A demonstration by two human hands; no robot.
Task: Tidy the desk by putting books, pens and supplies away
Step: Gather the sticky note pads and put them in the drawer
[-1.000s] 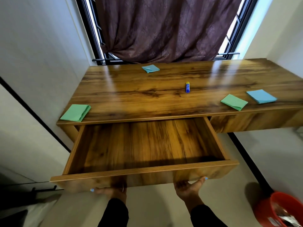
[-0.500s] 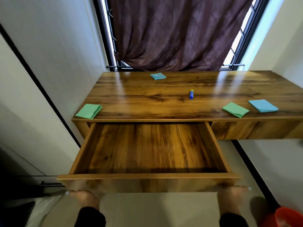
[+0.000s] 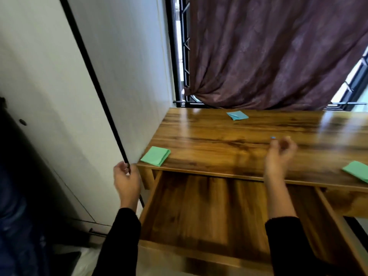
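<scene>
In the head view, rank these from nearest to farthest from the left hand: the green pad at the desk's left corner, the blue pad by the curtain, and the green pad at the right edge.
From the left hand:
1. Left green pad, on the desk's near left corner.
2. Blue pad, at the back by the curtain.
3. Right green pad, cut off by the frame's right edge.

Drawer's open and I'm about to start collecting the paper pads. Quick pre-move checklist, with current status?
1. Drawer open, interior bare where visible: ok.
2. Left hand free: looks empty, fingers curled, near the desk's corner: ok.
3. Right hand free: blurred, over the desktop; its grip cannot tell.
4. Nearest green pad reachable: on the left front corner, unobstructed: ok.
5. Blue pad located: at the back edge by the curtain: ok.
6. Glue stick located: hidden behind the right hand: cannot tell.
</scene>
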